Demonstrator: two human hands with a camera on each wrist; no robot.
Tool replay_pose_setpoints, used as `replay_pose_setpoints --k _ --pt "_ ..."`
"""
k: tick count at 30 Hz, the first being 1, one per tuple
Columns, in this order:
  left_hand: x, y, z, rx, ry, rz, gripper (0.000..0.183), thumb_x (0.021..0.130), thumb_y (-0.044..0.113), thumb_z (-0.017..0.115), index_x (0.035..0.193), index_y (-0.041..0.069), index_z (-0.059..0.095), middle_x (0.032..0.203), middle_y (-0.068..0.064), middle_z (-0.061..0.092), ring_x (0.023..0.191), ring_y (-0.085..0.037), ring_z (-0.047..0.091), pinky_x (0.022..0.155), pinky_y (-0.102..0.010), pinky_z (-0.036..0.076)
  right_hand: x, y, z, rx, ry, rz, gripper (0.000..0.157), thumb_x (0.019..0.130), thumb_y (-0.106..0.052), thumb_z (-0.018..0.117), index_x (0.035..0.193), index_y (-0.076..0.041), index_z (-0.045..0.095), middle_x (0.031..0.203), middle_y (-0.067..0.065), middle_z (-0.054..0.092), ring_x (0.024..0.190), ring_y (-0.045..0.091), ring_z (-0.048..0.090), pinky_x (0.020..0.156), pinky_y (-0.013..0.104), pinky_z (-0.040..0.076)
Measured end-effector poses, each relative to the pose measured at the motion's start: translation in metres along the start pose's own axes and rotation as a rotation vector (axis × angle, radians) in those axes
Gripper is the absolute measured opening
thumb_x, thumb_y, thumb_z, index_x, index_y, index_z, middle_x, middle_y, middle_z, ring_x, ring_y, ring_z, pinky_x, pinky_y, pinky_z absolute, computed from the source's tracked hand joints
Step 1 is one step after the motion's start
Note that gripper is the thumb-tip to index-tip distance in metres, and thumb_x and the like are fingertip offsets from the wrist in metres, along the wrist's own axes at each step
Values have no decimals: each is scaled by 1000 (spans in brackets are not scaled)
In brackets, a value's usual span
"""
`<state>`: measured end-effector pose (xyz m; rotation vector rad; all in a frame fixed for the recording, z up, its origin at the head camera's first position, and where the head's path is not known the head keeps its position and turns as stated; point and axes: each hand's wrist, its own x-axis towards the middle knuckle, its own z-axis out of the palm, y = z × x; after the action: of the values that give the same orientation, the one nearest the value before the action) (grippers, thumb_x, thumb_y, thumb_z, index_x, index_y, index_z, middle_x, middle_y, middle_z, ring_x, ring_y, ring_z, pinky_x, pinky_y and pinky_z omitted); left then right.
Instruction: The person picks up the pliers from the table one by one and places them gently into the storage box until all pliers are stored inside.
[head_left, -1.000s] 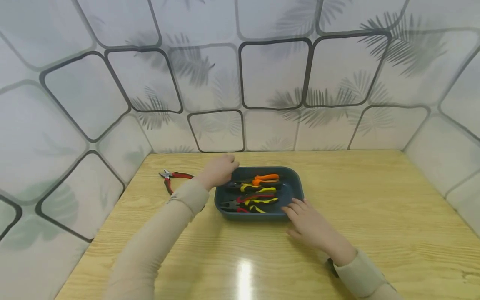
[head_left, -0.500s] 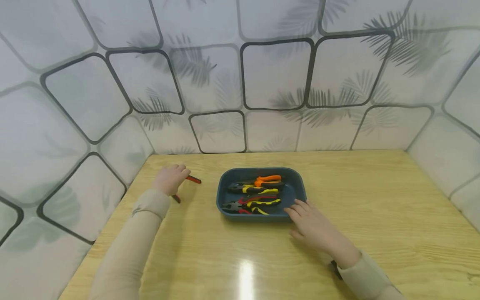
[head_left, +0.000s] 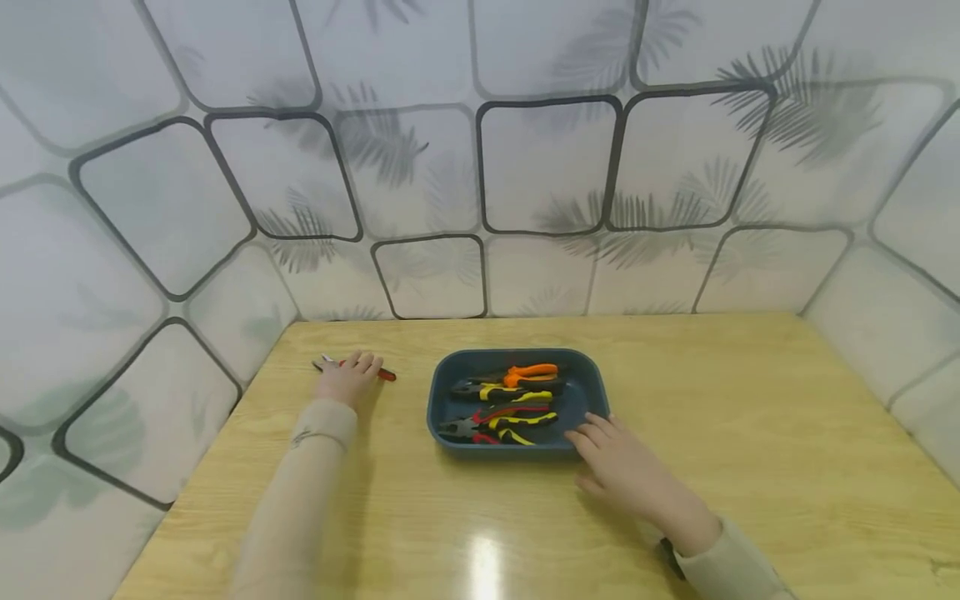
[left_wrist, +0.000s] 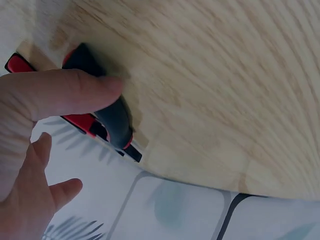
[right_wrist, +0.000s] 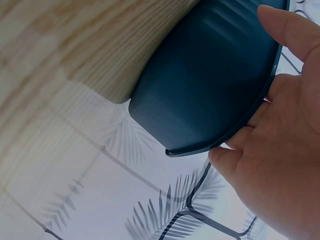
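Observation:
My left hand [head_left: 348, 383] reaches over red-and-black diagonal cutters [head_left: 387, 375] lying at the table's far left. In the left wrist view its thumb touches a dark handle [left_wrist: 117, 122] while the other fingers extend, spread out, past the tool. In the head view the hand covers the cutters' middle. A dark blue tray [head_left: 510, 452] stands at mid-table. My right hand [head_left: 626, 471] holds its front right corner, fingers over the rim and thumb against the outer wall [right_wrist: 200, 85]. Inside lie several pliers, among them an orange-handled pair [head_left: 531, 370] and yellow-and-black pairs [head_left: 517, 395].
The wooden table [head_left: 712, 400] meets a wall covering [head_left: 547, 167] with rounded squares and leaf prints at the back and both sides. A bright light reflection [head_left: 486, 558] shows at the table's front middle.
The left hand has moved left from the tray's rim to the cutters on the table and now lies over them. The right hand stays at the tray's corner. The head view has tilted slightly up.

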<state>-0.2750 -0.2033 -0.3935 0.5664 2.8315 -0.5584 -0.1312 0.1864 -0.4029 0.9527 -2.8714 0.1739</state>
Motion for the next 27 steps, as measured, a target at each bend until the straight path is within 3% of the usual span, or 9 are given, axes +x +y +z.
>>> replay_pose_setpoints --k 4,10,15,19,23,27 --pt "6 6 2 -75 -5 -39 54 89 0 47 139 12 29 139 -11 30 125 -31 28 92 -61 26 -4 0 2 12 13 14 56 74 -26 69 117 3 51 114 19 51 116 39 38 97 55 24" --pt "11 16 0 -73 40 -24 49 84 1 57 130 8 42 126 -14 42 114 -32 41 84 -55 38 -4 1 2 1 29 14 55 73 -25 69 117 3 51 113 18 52 116 39 38 98 54 24" --pt "13 25 2 -153 42 40 35 88 4 53 122 2 47 122 -19 45 100 -31 51 74 -43 48 -3 1 3 -10 35 5 55 74 -26 68 117 3 51 112 17 52 115 38 38 97 54 25" --pt "13 23 2 -149 43 28 34 84 2 58 117 4 49 109 -17 51 86 -28 55 67 -40 49 -2 1 4 -5 40 11 54 74 -26 68 117 2 51 112 17 52 116 38 38 98 54 24" --pt "10 17 4 -91 36 21 27 80 2 63 106 5 55 91 -11 52 83 -29 53 68 -43 47 -2 -1 4 7 29 19 54 75 -26 69 117 2 51 113 16 52 116 37 38 98 54 24" --pt "6 12 4 -69 40 59 26 77 0 65 102 4 58 92 -11 53 86 -29 54 72 -43 47 -1 -1 4 10 22 8 55 75 -27 68 118 3 50 114 17 52 116 38 37 98 54 23"
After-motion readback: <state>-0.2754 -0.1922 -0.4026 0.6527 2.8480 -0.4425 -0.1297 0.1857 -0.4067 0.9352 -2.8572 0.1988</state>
